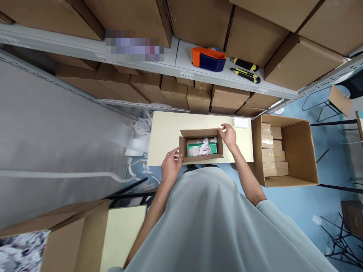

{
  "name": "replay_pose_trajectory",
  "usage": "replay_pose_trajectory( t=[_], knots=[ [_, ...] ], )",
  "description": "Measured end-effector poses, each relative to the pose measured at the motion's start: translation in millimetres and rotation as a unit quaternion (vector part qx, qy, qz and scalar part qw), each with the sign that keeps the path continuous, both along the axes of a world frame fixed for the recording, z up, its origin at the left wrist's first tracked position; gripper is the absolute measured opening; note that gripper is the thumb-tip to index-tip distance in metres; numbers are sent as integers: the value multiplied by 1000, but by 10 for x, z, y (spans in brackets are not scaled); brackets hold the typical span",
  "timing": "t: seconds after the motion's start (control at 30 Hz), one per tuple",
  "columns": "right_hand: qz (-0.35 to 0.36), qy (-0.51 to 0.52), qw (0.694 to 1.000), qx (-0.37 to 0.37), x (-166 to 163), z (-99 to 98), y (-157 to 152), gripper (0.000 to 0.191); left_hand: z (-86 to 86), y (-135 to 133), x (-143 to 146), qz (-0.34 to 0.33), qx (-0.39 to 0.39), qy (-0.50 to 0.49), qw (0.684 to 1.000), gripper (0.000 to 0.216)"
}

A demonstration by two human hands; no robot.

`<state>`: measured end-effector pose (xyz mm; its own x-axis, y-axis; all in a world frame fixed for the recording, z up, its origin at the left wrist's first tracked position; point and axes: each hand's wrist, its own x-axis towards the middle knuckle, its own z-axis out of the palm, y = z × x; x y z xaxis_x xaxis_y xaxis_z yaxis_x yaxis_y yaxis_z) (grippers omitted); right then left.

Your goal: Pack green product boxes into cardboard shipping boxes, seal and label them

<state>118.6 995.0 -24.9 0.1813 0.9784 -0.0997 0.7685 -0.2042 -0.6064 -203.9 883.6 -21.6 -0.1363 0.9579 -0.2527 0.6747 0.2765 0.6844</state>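
Observation:
A small open cardboard box (201,159) stands on the pale table in front of me. Inside lies a green and pink package (193,150), with crumpled white paper (204,146) partly covering it. My left hand (171,165) is at the box's left end, thumb and fingers closed on the end flap. At the far right corner, my right hand (228,136) pinches the cardboard edge between thumb and fingers. The long flap on the far side stands folded outward.
A large carton (300,151) holding several small boxes stands right of the table (167,124). Shelves of cartons run along the back, with an orange and blue tape dispenser (211,62) and utility knives (245,64). Shredded paper (22,249) fills a carton at lower left.

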Motion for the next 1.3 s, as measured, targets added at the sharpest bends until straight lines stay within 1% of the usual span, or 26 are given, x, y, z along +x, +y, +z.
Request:
replay_pose_trajectory(
  t=[0.07, 0.17, 0.27, 0.33, 0.37, 0.43, 0.5, 0.57, 0.6, 0.63, 0.67, 0.73, 0.8, 0.83, 0.9, 1.0, 1.13, 1.3],
  knots=[
    [-5, 11, 1000, 8, -31, -47, 23, 33, -3, -32, 32, -26, 9, -22, 999, 45],
    [-8, 30, 1000, 1, -104, -98, -90, 44, -35, -74, 93, -96, 13, -47, 994, 51],
    [-4, 65, 997, -40, -169, -121, -294, 58, -105, -94, 140, -167, -7, -42, 985, 67],
    [-8, 101, 993, -67, -186, -126, -415, 60, -160, -90, 148, -189, -12, -37, 981, 70],
    [-8, 120, 990, -74, -184, -127, -460, 59, -185, -82, 145, -188, -12, -35, 982, 68],
    [0, 155, 986, -68, -159, -130, -517, 51, -225, -49, 128, -163, -13, -30, 986, 68],
    [17, 168, 984, -48, -111, -136, -544, 44, -248, 3, 106, -119, -21, -32, 992, 81],
    [37, 159, 986, -33, -49, -148, -571, 37, -259, 69, 88, -79, -20, -32, 996, 99],
    [48, 150, 987, -32, -18, -157, -592, 33, -263, 104, 83, -68, -14, -29, 997, 103],
    [59, 141, 988, -36, 11, -168, -620, 29, -270, 137, 82, -65, -3, -23, 998, 102],
    [70, 134, 988, -43, 36, -180, -654, 26, -279, 168, 86, -68, 7, -15, 998, 96],
    [84, 119, 987, -62, 67, -207, -735, 23, -310, 213, 107, -86, 19, -5, 996, 72],
    [90, 112, 986, -85, 72, -234, -818, 27, -350, 234, 140, -95, 13, -8, 995, 50],
    [90, 114, 985, -96, 65, -246, -855, 31, -371, 235, 158, -94, 7, -11, 996, 44],
    [82, 124, 983, -105, 38, -265, -913, 34, -404, 226, 185, -88, 1, -15, 996, 40],
    [61, 131, 985, -94, -12, -287, -962, 35, -423, 206, 194, -91, 6, -13, 996, 41],
    [45, 143, 985, -85, -47, -309, -983, 35, -419, 208, 152, -110, 13, -16, 994, 42],
    [22, 135, 985, -102, -57, -339, -983, 36, -439, 234, 97, -117, 18, -32, 992, 40]
  ],
)
